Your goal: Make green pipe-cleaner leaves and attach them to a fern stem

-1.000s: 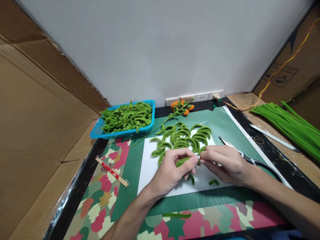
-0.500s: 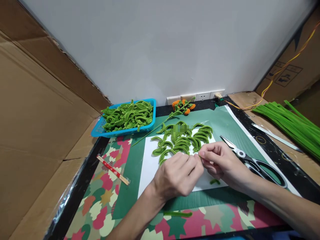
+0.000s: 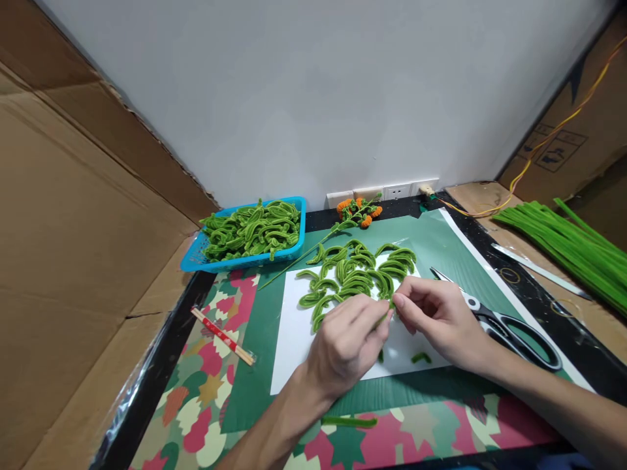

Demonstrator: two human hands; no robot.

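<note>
My left hand [image 3: 350, 336] is closed over the white sheet [image 3: 289, 346], its fingers pinching a small green fuzzy stem piece. My right hand [image 3: 434, 316] meets it at the fingertips, thumb and index finger closed on the same piece, which is mostly hidden. Behind my hands, many bent green fuzzy pieces [image 3: 356, 282] lie in curved groups on the sheet and the green mat. A short green piece [image 3: 421, 357] rests on the sheet below my right hand. One longer green strip [image 3: 350, 422] lies near the front edge.
Scissors [image 3: 509, 333] lie right of my right hand. A blue basket [image 3: 302, 228] of green pieces stands back left, beside an orange-flowered stem [image 3: 337, 227]. Wrapped chopsticks [image 3: 223, 336] lie left; green stems [image 3: 563, 245] and a white strip [image 3: 539, 269] lie right.
My left hand has turned and drawn slightly down and left, with its fingers still closed. More of the green piece between the fingertips now shows.
</note>
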